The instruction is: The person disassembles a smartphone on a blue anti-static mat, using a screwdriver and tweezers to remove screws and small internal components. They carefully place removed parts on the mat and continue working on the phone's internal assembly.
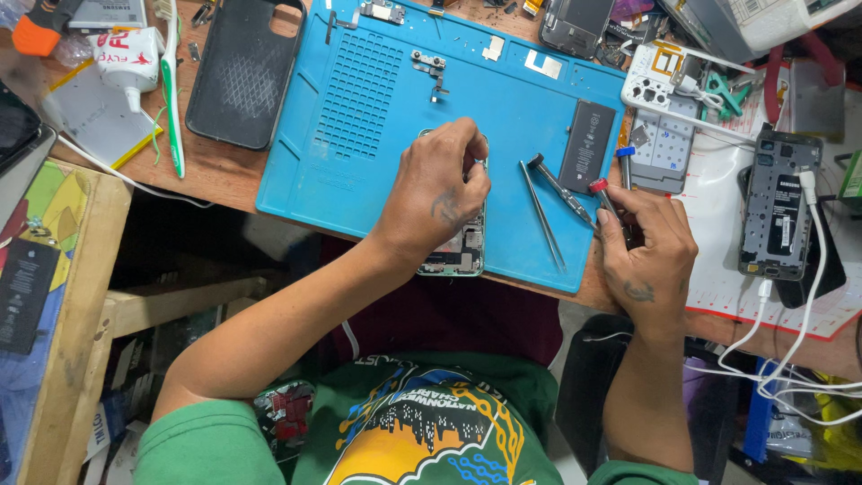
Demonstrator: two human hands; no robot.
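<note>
A white tube (126, 58) with red print lies at the top left of the counter (224, 175), next to a green and white toothbrush (171, 85) and a flat white and yellow pack (94, 121). A black battery (588, 145) with a small white label lies on the right part of the blue mat (359, 108). The mat is soft rubber with little squares pressed in it, and its near edge runs close to the counter's edge. The open phone (460, 247) lies on the mat at that near edge, with tiny metal parts showing inside. The left hand (437, 193) is curled down on the phone and holds it. The right hand (648, 242) is closed around a thin screwdriver (603, 196) with a red tip, just off the mat's right edge. Grey tweezers (543, 216) lie on the bare mat between the hands. A black case (242, 76) lies left of the mat.
</note>
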